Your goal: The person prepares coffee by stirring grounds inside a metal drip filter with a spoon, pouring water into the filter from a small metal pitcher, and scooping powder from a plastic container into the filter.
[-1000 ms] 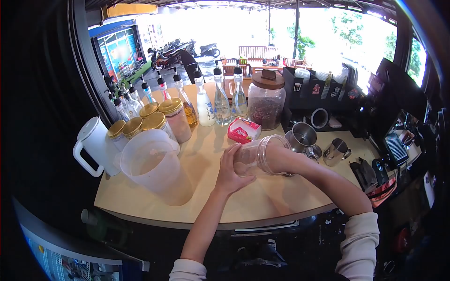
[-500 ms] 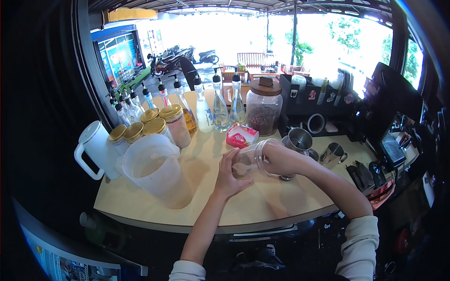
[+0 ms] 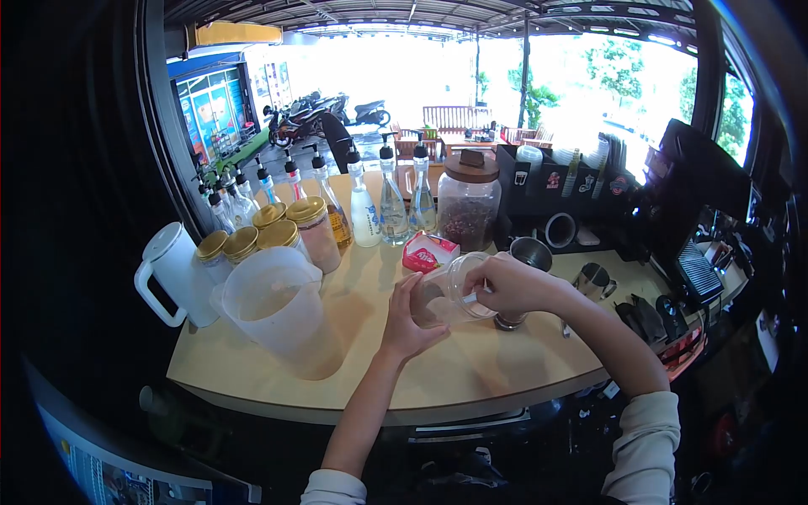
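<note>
A clear jar is tilted on its side above the counter, its open mouth toward the right. Round its base end, my left hand is wrapped. My right hand is at the mouth, fingers pinched on a small white scoop partly inside the rim. Behind the jar lies a red and white packet. A metal cup stands just beyond my right hand.
A frosted pitcher and a white lidded jug stand left, near gold-lidded jars. Pump bottles line the back beside a wooden-lidded jar. At right are a steel pitcher and a black cup organizer.
My right hand has drawn back out of the jar to its mouth, with the white scoop now showing in its fingers. The view has tilted slightly upward.
</note>
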Demonstrator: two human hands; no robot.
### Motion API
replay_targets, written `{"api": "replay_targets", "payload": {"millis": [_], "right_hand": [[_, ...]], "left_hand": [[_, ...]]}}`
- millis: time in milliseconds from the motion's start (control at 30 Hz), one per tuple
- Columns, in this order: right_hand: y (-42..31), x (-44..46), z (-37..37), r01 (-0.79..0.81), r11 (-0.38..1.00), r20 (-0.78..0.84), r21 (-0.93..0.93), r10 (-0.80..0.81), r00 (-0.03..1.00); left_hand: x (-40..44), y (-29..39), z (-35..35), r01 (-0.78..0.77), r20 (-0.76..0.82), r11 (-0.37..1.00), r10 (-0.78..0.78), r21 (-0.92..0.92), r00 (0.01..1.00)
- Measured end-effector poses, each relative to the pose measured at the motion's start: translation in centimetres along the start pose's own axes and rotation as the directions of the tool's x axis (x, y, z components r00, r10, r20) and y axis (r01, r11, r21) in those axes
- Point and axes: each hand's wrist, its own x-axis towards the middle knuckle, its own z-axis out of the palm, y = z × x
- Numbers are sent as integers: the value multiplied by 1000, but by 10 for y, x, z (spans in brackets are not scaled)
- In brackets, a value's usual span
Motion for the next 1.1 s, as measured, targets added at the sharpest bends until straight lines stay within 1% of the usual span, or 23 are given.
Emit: {"api": "replay_targets", "payload": {"millis": [167,233,367,433,567,667,733,767,800,867,933,967,1100], "right_hand": [[-6,-6,-6,-10,1000,-3,-23,10,1000],[-8,-9,-9,-47,999,11,-27,47,999],[-7,-12,-10,-11,1000,-16,-19,11,1000],[-14,-12,-14,-107,994,49,10,106,993],[-13,-13,-14,-110,994,59,12,109,992],[-10,-14,-11,-91,996,39,1,90,995],[-2,-14,-4,47,999,-52,7,-47,998],[-2,-14,-3,54,999,-54,4,-54,997],[-4,-14,-4,44,999,-58,12,-43,997],[-9,-13,-7,42,999,-67,10,-41,997],[-13,-13,-8,-59,996,0,63,59,998],[-9,-13,-6,-11,998,-32,63,13,999],[-8,-11,-6,-51,996,-3,70,52,999]], "left_hand": [[-1,1,0,21,1,1000,-21,20,1000],[-1,1,0,19,-2,1000,-19,18,1000],[0,2,0,13,-11,1000,-13,22,1000],[-1,3,0,13,-9,1000,-13,15,1000],[-1,3,-1,18,-1,1000,-18,24,1000],[-1,3,-1,11,-3,1000,-11,10,1000],[-2,2,0,9,-3,1000,-9,4,1000],[-1,1,0,4,-1,1000,-4,-3,1000],[-2,0,0,-2,-6,1000,2,2,1000],[-3,-3,2,37,5,999,-37,-38,999],[-3,-2,2,20,2,999,-20,-28,1000],[-2,-1,1,12,2,1000,-12,-22,1000],[-3,3,0,34,10,999,-34,2,999]]}}
